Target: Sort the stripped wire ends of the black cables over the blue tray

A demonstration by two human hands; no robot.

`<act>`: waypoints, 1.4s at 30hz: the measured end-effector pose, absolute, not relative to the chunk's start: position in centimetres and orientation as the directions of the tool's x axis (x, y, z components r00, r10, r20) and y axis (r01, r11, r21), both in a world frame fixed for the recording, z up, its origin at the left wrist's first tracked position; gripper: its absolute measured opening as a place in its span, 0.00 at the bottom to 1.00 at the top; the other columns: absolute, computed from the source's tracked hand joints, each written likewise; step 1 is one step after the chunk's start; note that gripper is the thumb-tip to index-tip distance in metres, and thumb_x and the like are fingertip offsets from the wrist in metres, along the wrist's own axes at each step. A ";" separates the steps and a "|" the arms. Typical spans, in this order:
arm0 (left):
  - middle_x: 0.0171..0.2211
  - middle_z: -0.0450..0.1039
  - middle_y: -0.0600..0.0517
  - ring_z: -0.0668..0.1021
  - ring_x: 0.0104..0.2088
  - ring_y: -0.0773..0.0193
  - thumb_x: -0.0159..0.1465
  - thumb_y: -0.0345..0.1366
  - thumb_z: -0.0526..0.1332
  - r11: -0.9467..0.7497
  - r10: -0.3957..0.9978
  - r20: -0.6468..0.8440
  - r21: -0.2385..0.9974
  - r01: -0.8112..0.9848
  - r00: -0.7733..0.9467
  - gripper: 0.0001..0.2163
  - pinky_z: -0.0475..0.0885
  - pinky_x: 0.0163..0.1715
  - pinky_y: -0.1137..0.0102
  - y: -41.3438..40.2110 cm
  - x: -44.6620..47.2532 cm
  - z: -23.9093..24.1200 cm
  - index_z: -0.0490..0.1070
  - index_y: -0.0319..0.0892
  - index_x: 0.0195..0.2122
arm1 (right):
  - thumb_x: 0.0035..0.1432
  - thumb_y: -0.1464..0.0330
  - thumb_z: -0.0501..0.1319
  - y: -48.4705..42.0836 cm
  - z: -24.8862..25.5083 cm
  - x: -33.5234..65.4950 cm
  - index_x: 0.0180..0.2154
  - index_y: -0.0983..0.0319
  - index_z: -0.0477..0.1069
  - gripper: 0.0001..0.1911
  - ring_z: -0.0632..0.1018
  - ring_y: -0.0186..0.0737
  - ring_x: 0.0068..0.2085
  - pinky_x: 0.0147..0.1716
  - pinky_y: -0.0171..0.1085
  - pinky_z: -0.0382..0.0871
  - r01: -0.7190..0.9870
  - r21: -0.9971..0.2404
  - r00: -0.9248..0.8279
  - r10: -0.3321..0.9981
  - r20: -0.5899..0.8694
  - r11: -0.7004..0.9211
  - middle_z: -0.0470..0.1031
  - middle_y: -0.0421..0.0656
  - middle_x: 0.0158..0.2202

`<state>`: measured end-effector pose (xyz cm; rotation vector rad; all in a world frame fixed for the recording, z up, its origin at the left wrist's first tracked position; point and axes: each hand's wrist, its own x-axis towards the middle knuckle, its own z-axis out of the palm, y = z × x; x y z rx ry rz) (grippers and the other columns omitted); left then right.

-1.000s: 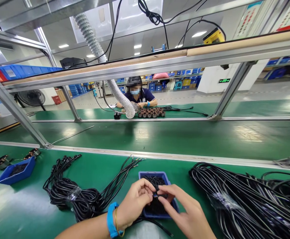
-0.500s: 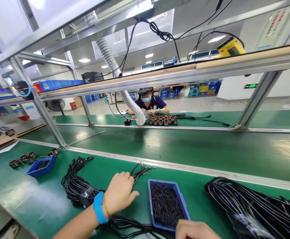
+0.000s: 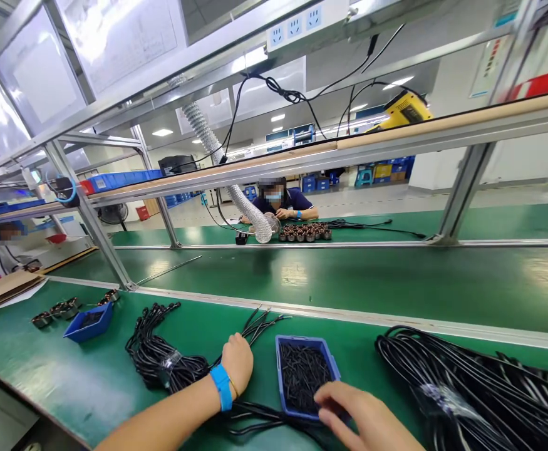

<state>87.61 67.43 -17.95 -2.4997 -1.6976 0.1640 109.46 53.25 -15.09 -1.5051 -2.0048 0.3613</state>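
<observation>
My left hand (image 3: 237,364), with a blue band at the wrist, is closed over a bunch of black cables (image 3: 264,327). Their stripped ends stick out beyond the knuckles, and the fingertips are hidden from me. My right hand (image 3: 349,410) hovers at the near right corner of a blue bin (image 3: 279,376). Its thumb and forefinger are apart, with nothing visible between them. Short black tubes (image 3: 304,373) fill this bin. Left of my left hand lies a tied bundle of black cables (image 3: 161,357).
A larger cable bundle (image 3: 443,369) lies at the right. Farther left stand a small blue bin (image 3: 86,327) and several copper-wound coils (image 3: 64,308). Metal posts (image 3: 98,232) hold a shelf above the bench. Across from me sits a person (image 3: 285,200) beside more coils (image 3: 304,232).
My left hand has gone from spread fingers to closed over the cables. My right hand has come further into view, over the bin's corner, its fingers parting. The camera view has shifted.
</observation>
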 end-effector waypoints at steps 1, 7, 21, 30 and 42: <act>0.41 0.73 0.31 0.77 0.44 0.48 0.62 0.20 0.51 -0.350 0.936 -0.024 -0.145 0.925 0.351 0.16 0.69 0.38 0.63 67.5 87.7 -17.9 0.73 0.27 0.48 | 0.59 0.71 0.59 53.9 -14.8 109.5 0.34 0.55 0.76 0.07 0.81 0.40 0.33 0.33 0.34 0.72 0.838 -0.472 -0.139 0.942 0.304 0.275 0.81 0.39 0.32; 0.45 0.73 0.28 0.77 0.48 0.42 0.60 0.30 0.60 -0.311 0.950 -0.045 -0.021 0.950 0.310 0.15 0.69 0.45 0.59 67.0 88.0 -17.4 0.72 0.26 0.47 | 0.61 0.75 0.59 58.1 -14.0 107.5 0.38 0.62 0.78 0.09 0.80 0.50 0.44 0.41 0.42 0.71 0.985 -0.113 -0.102 0.973 0.206 0.127 0.80 0.48 0.39; 0.26 0.73 0.50 0.80 0.29 0.62 0.69 0.49 0.46 -0.187 0.919 -0.078 0.776 0.602 0.386 0.18 0.69 0.30 0.70 69.8 87.8 -16.5 0.63 0.42 0.30 | 0.59 0.82 0.55 59.7 -15.4 106.4 0.35 0.64 0.79 0.16 0.80 0.49 0.42 0.40 0.39 0.68 0.995 -0.086 -0.040 0.977 0.209 0.059 0.81 0.49 0.37; 0.28 0.73 0.56 0.65 0.15 0.76 0.62 0.60 0.55 -0.199 0.778 0.076 0.971 0.131 0.624 0.23 0.55 0.19 0.75 68.9 90.7 -13.6 0.60 0.42 0.37 | 0.62 0.82 0.49 59.5 -17.3 107.4 0.44 0.63 0.77 0.21 0.81 0.44 0.38 0.35 0.35 0.69 0.973 -0.232 0.080 0.953 0.292 -0.011 0.77 0.50 0.40; 0.21 0.63 0.59 0.62 0.19 0.74 0.51 0.54 0.69 0.045 0.699 -0.035 0.999 0.005 0.714 0.23 0.54 0.21 0.73 66.0 93.5 -14.1 0.73 0.36 0.33 | 0.62 0.73 0.54 58.0 -16.3 108.6 0.35 0.60 0.75 0.11 0.80 0.37 0.34 0.36 0.32 0.75 0.735 -0.632 0.084 0.892 0.444 0.246 0.79 0.42 0.33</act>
